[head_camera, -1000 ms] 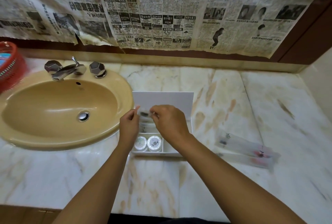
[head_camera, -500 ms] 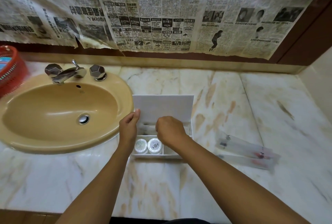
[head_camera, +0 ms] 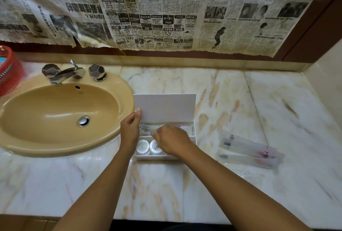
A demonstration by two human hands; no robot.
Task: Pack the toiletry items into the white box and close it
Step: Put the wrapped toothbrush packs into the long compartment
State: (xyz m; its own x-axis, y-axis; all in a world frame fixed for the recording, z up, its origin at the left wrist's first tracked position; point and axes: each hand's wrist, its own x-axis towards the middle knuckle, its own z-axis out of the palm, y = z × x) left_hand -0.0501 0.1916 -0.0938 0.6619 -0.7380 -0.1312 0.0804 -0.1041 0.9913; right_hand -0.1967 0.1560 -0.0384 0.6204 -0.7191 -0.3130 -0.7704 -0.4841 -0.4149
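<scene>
The white box (head_camera: 193,139) stands on the marble counter beside the sink, its lid (head_camera: 164,107) raised upright at the back. Two round white tubs (head_camera: 143,146) sit in the front left compartment. A clear packet (head_camera: 148,129) lies in the back compartment. My left hand (head_camera: 130,131) grips the box's left side, thumb on the lid's lower corner. My right hand (head_camera: 173,141) hovers over the box, fingers curled down and pinched on the clear packet; it hides the middle of the box. Two clear-wrapped toothbrush packs (head_camera: 248,148) lie on the counter to the right.
A tan sink (head_camera: 55,112) with a chrome tap (head_camera: 64,73) lies directly left of the box. A red basket (head_camera: 9,71) stands at the far left edge. Newspaper (head_camera: 166,12) covers the wall behind. The counter's front edge (head_camera: 166,220) is near my body.
Both hands held the clear packet above the box. The right hand lowered it into the back compartment, and the left hand moved to the box's left side and lid corner.
</scene>
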